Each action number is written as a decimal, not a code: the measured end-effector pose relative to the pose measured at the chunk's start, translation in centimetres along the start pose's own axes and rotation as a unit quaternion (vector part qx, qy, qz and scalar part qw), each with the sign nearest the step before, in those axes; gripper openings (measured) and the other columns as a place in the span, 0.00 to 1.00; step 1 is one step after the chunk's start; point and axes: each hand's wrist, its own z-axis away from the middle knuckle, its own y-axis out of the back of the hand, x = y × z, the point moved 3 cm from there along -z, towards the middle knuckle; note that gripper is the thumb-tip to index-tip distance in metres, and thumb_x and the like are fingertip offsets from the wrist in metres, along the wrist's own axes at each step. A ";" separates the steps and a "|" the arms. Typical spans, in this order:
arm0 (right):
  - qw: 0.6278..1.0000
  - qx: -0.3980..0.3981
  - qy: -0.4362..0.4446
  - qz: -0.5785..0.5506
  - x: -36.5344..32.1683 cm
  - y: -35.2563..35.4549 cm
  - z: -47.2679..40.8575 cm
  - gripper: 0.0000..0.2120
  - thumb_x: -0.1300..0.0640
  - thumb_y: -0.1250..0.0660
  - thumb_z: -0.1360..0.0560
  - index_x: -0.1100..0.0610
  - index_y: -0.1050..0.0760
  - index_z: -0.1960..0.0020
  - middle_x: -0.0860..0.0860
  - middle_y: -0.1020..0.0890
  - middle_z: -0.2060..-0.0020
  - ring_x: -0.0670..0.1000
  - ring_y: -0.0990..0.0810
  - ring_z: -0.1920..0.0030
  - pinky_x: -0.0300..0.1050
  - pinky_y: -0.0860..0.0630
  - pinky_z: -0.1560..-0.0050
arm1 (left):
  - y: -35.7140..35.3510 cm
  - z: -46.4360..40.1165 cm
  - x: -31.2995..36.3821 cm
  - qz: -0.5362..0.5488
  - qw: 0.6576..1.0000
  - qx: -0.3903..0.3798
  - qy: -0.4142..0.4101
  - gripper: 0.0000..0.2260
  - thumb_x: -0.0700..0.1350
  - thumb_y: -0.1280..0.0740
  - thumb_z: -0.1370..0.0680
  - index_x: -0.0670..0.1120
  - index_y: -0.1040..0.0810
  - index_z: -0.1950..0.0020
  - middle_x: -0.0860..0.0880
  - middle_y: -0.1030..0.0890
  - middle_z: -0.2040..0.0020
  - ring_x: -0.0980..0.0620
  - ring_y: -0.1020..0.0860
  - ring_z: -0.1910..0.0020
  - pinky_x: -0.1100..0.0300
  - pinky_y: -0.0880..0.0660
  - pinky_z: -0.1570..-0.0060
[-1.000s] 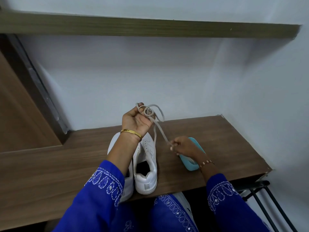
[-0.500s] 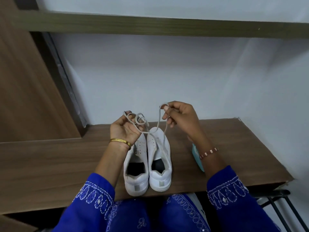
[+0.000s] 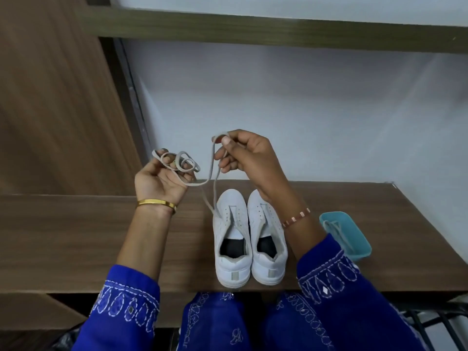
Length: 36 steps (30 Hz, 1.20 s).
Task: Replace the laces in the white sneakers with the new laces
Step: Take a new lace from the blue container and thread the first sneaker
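Two white sneakers stand side by side on the wooden desk (image 3: pixel 76 224), toes toward the wall: the left sneaker (image 3: pixel 231 239) and the right sneaker (image 3: pixel 268 239), both without laces in their eyelets. A grey-white lace (image 3: pixel 211 173) runs between my hands above them. My left hand (image 3: pixel 164 178) holds several coiled loops of it on its fingers. My right hand (image 3: pixel 245 155) pinches a bend of the same lace, whose loose end hangs down to the left sneaker.
A teal plastic tray (image 3: pixel 354 239) with more laces in it sits right of the shoes near the desk's front edge. A wall stands behind, a shelf (image 3: pixel 253 29) overhead, a wooden panel (image 3: pixel 50 97) at left. A black metal rack (image 3: pixel 430 323) is at lower right.
My right hand rose from beside the teal tray to above the shoes, pinching the lace. My left hand kept its coils. The view shifted left, so shoes and tray sit further right.
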 end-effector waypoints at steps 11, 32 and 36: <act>0.933 -0.097 -0.138 0.319 12.5 -3.3 -0.3 0.10 0.64 0.39 0.23 0.69 0.23 0.48 0.63 0.19 0.56 0.61 0.20 0.56 0.48 0.26 0.54 | 8.1 -0.1 -2.8 -0.299 0.925 0.197 0.127 0.14 0.40 0.50 0.21 0.48 0.30 0.63 0.53 0.29 0.81 0.57 0.31 0.84 0.72 0.35 0.79; 0.847 0.156 -0.202 0.466 17.6 8.6 8.0 0.19 0.62 0.36 0.26 0.60 0.29 0.35 0.58 0.27 0.40 0.57 0.28 0.39 0.48 0.31 0.40 | 7.1 1.9 -10.3 -0.816 0.578 0.028 -0.002 0.13 0.40 0.44 0.21 0.44 0.22 0.43 0.40 0.19 0.55 0.43 0.22 0.57 0.60 0.31 0.60; 0.852 0.118 -0.302 0.412 19.7 10.1 9.9 0.22 0.59 0.35 0.26 0.62 0.34 0.33 0.61 0.27 0.39 0.60 0.28 0.39 0.50 0.30 0.42 | 6.0 3.2 -14.5 -0.818 0.572 -0.069 0.006 0.15 0.39 0.45 0.21 0.44 0.25 0.37 0.41 0.18 0.51 0.46 0.22 0.56 0.65 0.31 0.57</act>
